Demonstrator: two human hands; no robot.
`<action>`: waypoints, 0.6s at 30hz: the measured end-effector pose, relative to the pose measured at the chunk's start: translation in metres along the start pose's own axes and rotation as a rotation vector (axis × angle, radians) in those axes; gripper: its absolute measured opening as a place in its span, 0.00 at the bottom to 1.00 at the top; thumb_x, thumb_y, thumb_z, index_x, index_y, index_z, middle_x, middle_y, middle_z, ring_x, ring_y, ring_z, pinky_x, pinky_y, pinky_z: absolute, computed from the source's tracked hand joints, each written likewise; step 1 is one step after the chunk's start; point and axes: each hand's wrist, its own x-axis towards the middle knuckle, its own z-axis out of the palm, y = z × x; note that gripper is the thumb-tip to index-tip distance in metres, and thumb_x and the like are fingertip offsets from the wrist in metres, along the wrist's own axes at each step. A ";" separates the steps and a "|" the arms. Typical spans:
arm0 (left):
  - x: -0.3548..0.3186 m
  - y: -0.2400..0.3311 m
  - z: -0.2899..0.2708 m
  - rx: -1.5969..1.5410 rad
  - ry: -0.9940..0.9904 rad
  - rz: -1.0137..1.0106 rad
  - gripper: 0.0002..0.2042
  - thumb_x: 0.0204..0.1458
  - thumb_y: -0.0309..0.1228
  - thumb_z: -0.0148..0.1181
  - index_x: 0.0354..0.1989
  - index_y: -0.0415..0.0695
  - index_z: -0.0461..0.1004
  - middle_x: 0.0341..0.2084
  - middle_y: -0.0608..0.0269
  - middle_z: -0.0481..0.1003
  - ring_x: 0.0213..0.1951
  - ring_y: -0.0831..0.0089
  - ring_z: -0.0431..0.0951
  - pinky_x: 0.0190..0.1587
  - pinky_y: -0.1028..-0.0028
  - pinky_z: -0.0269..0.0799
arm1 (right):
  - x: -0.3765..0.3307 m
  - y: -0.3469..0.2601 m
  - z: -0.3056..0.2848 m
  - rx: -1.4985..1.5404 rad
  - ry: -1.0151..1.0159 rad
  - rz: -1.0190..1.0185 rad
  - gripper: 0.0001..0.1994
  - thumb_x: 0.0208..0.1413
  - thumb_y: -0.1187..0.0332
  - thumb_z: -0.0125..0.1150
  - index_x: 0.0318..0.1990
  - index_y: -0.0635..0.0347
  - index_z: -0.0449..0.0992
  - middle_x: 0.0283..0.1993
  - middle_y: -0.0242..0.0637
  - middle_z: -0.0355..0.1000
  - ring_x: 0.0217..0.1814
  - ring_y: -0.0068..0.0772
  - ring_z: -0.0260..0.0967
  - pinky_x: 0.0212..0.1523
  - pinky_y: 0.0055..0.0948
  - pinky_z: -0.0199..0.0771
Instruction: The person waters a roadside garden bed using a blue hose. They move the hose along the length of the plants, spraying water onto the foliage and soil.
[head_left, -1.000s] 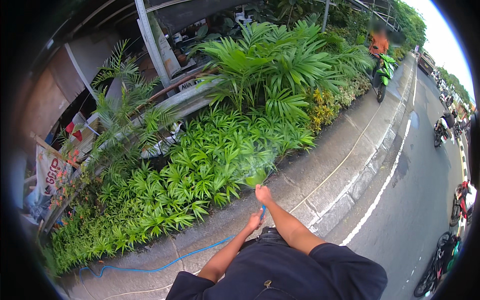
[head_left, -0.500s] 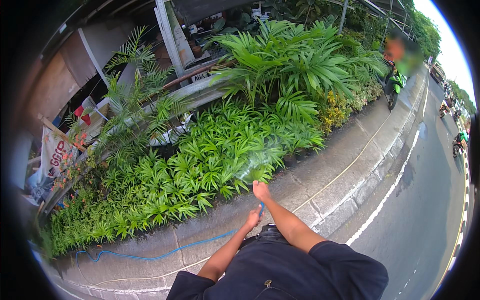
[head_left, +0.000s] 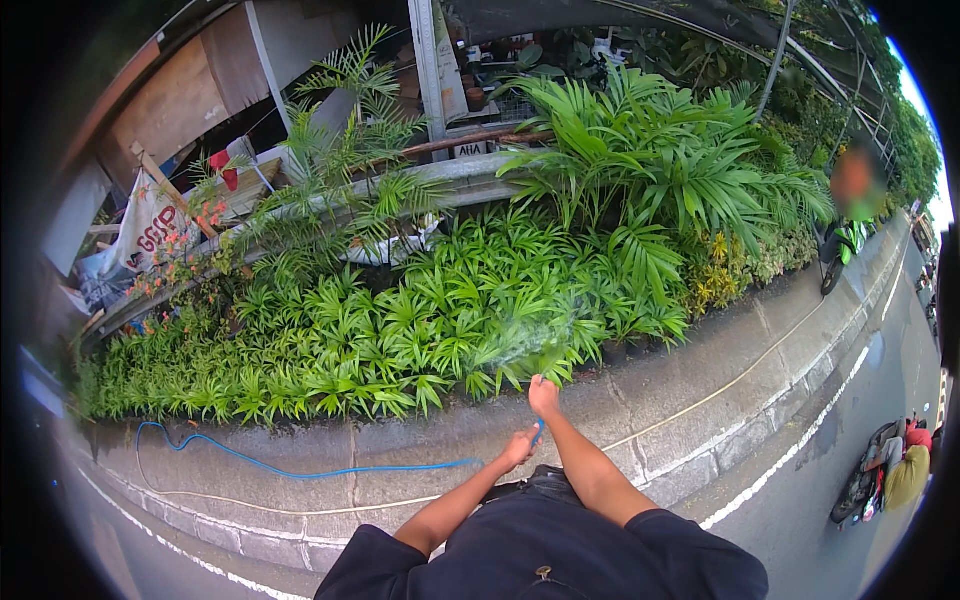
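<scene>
From my remote post I looked down past a dark shirt (head_left: 545, 550) at two bare hands, both closed around a blue hose (head_left: 320, 473). The right hand (head_left: 544, 397) gripped it near its end, farther forward; the left hand (head_left: 518, 450) grasped it just behind, with a short blue stretch showing between them. A fine fan of water (head_left: 530, 338) spread beyond the right hand over a dense bed of low green plants (head_left: 340, 330). More of the hose lay to the left on the grey pavement (head_left: 420, 440), bending at its far end, with a thin pale line (head_left: 310, 513) nearby. Behind the bed rose taller palms (head_left: 640, 150) and a metal rail (head_left: 475, 180). A green motorbike (head_left: 852, 238) was at upper right, and a rider (head_left: 908, 470) was on the road (head_left: 780, 535).
</scene>
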 end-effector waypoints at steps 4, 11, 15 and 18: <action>-0.001 -0.001 -0.005 0.012 -0.014 0.000 0.22 0.57 0.53 0.41 0.29 0.45 0.66 0.09 0.74 0.56 0.08 0.83 0.51 0.10 0.79 0.42 | -0.005 -0.006 -0.006 -0.023 -0.022 0.089 0.26 0.55 0.54 0.39 0.35 0.74 0.74 0.40 0.65 0.69 0.48 0.63 0.65 0.53 0.49 0.62; -0.006 -0.009 -0.012 -0.049 0.015 -0.011 0.23 0.56 0.54 0.40 0.28 0.46 0.68 0.08 0.72 0.56 0.08 0.83 0.50 0.10 0.78 0.42 | -0.013 -0.013 0.007 0.003 -0.088 0.022 0.27 0.55 0.53 0.37 0.35 0.74 0.74 0.39 0.66 0.69 0.49 0.63 0.65 0.53 0.48 0.61; -0.007 -0.005 -0.019 -0.043 0.054 -0.018 0.22 0.56 0.53 0.41 0.29 0.45 0.68 0.09 0.72 0.57 0.08 0.83 0.50 0.10 0.78 0.42 | -0.008 -0.012 0.017 -0.019 -0.046 0.000 0.27 0.55 0.53 0.37 0.33 0.73 0.75 0.37 0.65 0.69 0.47 0.63 0.66 0.52 0.48 0.62; -0.015 -0.008 -0.024 -0.087 0.071 -0.036 0.22 0.56 0.53 0.41 0.29 0.45 0.68 0.09 0.72 0.57 0.08 0.83 0.51 0.10 0.78 0.42 | -0.014 -0.019 0.025 -0.034 -0.120 -0.010 0.27 0.55 0.53 0.37 0.32 0.74 0.74 0.35 0.65 0.70 0.45 0.63 0.66 0.51 0.48 0.62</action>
